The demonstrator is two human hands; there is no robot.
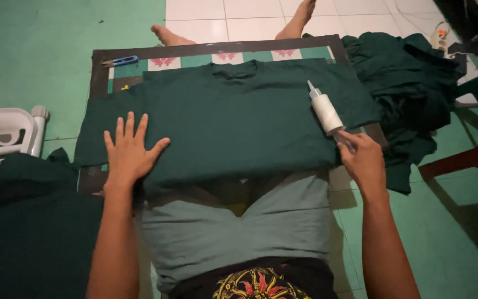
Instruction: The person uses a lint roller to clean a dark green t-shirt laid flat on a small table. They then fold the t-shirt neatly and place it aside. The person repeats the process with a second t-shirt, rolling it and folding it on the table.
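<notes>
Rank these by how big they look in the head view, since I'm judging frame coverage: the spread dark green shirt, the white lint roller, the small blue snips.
1. Dark green shirt
2. White lint roller, held by the right hand
3. Blue snips, farther away, so its smallness is partly distance

A dark green cotton T-shirt [233,116] lies spread flat on a dark-framed rectangular board [217,49] that rests across the person's lap, with the collar at the far edge and the bare feet [167,36] on the floor beyond the board. The left hand [130,150] lies palm down on the shirt's near left part, while the right hand [363,158] sits at the near right corner, holding a white cylindrical lint roller [325,111] (its far end lying on the shirt). A small blue-handled thread snipper [120,61] lies on the board's far left corner, a heap of dark green garments [416,83] lies right of the board, a folded dark green stack [23,221] lies near left, and a white plastic stool [4,133] stands behind that stack.
</notes>
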